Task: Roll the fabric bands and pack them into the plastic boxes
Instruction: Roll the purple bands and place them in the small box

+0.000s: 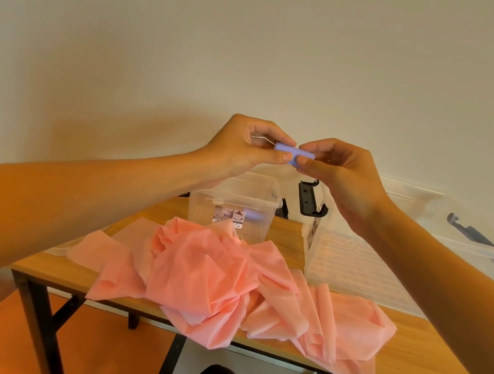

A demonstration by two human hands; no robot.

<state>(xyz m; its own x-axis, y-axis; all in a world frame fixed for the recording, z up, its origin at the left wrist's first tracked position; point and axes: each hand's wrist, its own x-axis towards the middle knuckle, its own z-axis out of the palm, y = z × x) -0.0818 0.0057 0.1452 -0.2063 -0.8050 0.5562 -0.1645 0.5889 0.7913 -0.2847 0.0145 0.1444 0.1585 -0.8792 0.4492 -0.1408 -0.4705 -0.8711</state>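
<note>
Both arms reach forward, hands raised together above the far side of the table [424,363].

Left grip [242,147]: thumb and fingers curled, pinching the left end of a small lavender fabric roll [293,154]. A thin white strip shows among its fingers; I cannot tell what it is.

Right grip [340,179]: fingertips pinch the right end of the same roll. The roll lies level between the two grips, in the air, touching neither box.

On the table, nearer the person: a loose heap of pink fabric bands [214,282], unrolled and crumpled, with some ends draped over the front edge.

Behind the heap: a small clear plastic box [237,198], open, with a label on its front wall. Something purple shows through that wall, unclear.

To its right, a larger clear plastic box [355,268], open, with its black latch [311,200] standing up. Beyond it lies a clear lid [469,244].
</note>
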